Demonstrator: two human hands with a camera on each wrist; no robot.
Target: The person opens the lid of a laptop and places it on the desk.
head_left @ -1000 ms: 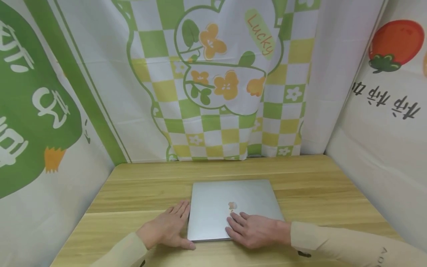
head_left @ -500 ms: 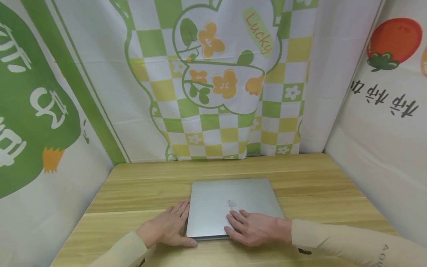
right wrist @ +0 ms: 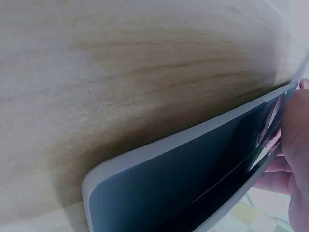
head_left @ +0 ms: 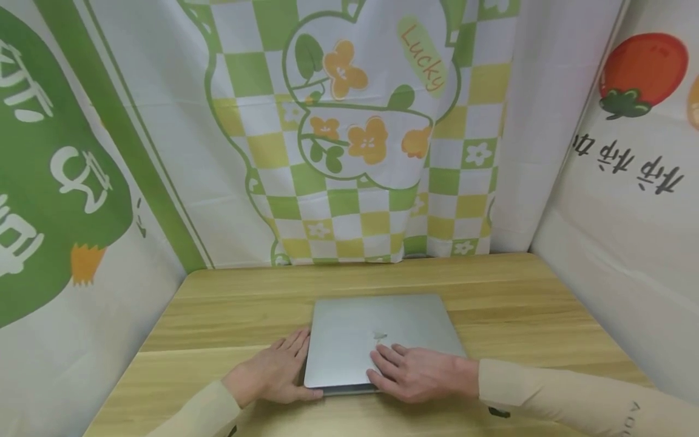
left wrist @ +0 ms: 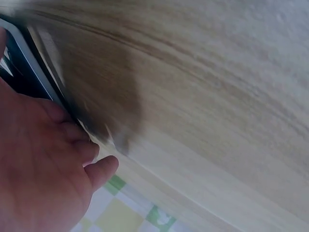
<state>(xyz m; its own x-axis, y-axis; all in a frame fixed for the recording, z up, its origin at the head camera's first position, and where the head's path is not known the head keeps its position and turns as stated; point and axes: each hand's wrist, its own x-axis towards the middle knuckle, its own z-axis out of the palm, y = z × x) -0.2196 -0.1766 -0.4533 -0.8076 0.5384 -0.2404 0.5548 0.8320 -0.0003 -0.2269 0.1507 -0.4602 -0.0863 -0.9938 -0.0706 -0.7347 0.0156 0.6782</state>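
A silver rectangular metal laptop [head_left: 344, 346] lies slightly ajar on the pale wooden tabletop [head_left: 218, 315]; the right hand [head_left: 417, 376] pinches its front edge; the left hand [head_left: 278, 372] touches its side, fingers straight; opening seems underway, calling for gentle lift.

Silver-grey laptop [head_left: 344, 334], yellowish-brown wood-grained table [head_left: 513, 303], green-white-yellow checked cloth [head_left: 360, 224], pale beige sleeves [head_left: 540, 385]

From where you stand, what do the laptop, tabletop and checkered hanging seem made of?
Laptop: probably metal, satin silver; the lid has an even, soft sheen.
Tabletop: wood or wood-look laminate, smooth; streaky grain shows, but I can't tell which.
Checkered hanging: likely printed fabric, matte; it shows soft creases.
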